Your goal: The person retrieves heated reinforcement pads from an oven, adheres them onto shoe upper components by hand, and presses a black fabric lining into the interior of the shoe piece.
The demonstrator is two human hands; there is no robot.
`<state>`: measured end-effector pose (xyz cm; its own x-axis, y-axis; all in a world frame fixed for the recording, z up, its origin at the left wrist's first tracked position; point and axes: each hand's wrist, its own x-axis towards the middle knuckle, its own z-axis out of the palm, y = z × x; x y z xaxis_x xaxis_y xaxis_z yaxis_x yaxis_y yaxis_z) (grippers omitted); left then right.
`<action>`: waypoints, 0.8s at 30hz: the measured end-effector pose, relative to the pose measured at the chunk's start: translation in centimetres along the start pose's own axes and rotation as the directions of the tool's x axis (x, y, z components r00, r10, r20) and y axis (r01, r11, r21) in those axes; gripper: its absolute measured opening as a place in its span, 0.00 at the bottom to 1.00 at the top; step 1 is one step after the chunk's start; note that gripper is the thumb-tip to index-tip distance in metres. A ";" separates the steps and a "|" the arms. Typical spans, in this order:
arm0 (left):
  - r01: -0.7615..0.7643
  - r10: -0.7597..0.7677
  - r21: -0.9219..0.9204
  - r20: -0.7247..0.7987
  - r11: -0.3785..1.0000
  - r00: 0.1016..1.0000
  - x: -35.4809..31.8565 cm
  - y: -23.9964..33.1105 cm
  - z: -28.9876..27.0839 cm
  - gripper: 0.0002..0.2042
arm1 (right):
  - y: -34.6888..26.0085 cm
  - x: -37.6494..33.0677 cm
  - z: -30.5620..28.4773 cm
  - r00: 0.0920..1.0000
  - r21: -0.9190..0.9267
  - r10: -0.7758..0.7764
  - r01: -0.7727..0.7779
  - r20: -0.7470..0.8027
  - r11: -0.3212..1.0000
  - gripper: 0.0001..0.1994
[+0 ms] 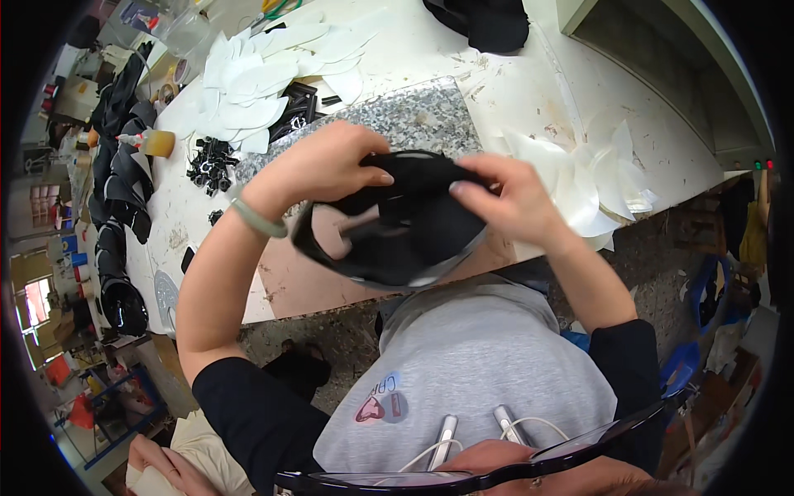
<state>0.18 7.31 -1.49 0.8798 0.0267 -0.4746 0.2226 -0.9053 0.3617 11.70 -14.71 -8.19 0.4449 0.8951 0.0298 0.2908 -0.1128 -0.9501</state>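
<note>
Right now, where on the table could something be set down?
Mostly bare, though flecked: table between the stone slab, the clear sheets and the black cloth at the back; also the slab's far strip. Crowded: left, with white sheets and black parts; centre, with the held black piece.

A white worktable (397, 50), its surface scuffed and stained, spreads beneath and beyond both hands. A speckled grey stone slab (426, 112) lies on it just past them. White curved pieces (248, 83) are heaped beyond and left of the left hand (335, 161); small black parts (212, 165) cluster to its left. Translucent white sheets (579, 178) lie right of the right hand (509, 198), a black cap-like piece (499, 29) well beyond it.
</note>
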 end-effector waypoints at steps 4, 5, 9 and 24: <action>0.025 -0.125 -0.668 -0.102 0.744 0.987 -3.0 -0.5 5.1 0.30 | -2.1 3.3 -1.5 0.997 -0.063 0.050 -0.047 0.051 0.997 0.11; 0.046 -0.172 -0.761 -0.087 0.647 0.981 -3.8 0.6 6.1 0.33 | -2.5 3.8 -1.1 0.997 -0.132 -0.009 0.018 0.074 0.991 0.10; 0.087 -0.279 -0.680 -0.178 0.728 0.944 -4.4 2.0 8.7 0.32 | -2.0 3.6 -0.2 0.886 -0.041 -0.348 0.378 0.306 0.925 0.11; -0.153 -0.046 -0.299 -0.565 0.942 0.824 -3.2 -0.7 10.8 0.21 | 2.4 -1.3 -1.1 0.980 -0.344 -0.085 0.143 0.179 0.928 0.26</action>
<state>-7.28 3.28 -8.87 0.9518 0.3032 0.0462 0.2008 -0.7300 0.6533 12.78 -16.67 -10.19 0.2592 0.9643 0.0543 0.6247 -0.1246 -0.7708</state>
